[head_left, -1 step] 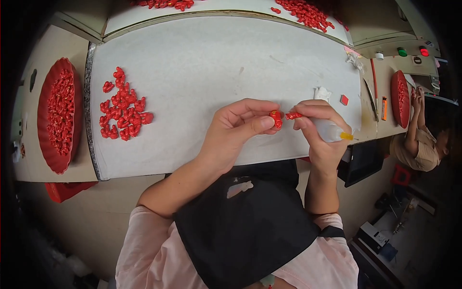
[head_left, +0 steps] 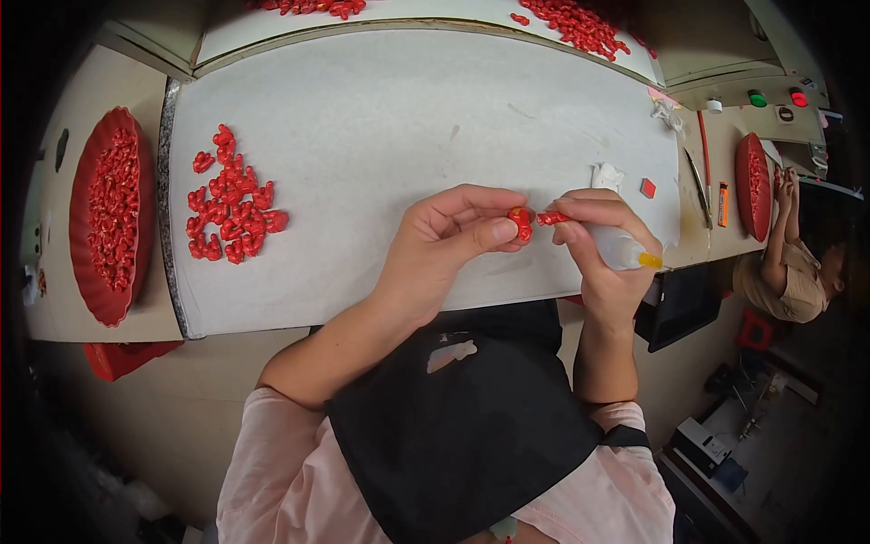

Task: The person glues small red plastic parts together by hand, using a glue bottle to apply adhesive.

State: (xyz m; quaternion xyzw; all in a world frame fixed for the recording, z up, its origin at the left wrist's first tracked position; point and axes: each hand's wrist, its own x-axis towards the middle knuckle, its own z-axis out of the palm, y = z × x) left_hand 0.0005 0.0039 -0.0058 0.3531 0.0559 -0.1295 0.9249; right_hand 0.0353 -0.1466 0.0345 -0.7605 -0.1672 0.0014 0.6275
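My left hand (head_left: pixel 453 238) pinches a small glossy red figurine (head_left: pixel 521 225) with gold marks between thumb and fingers, above the front of the white work surface (head_left: pixel 381 118). Close by on its right, my right hand (head_left: pixel 603 245) holds a small red ridged piece (head_left: pixel 551 218) by thumb and forefinger, its free end pointing at the figurine with a narrow gap between. Tucked in that same hand is a translucent squeeze bottle (head_left: pixel 618 247) with a yellow tip, partly hidden by the fingers. To the left lies a loose pile of red figurines (head_left: pixel 234 208).
A red scalloped tray (head_left: pixel 82 218) full of small red pieces stands at far left. More red pieces (head_left: pixel 580 25) lie on the back shelf. At right are a crumpled white tissue (head_left: pixel 607 177), tweezers (head_left: pixel 698 186) and an orange tube (head_left: pixel 723 204). Another person (head_left: pixel 788 263) sits at far right.
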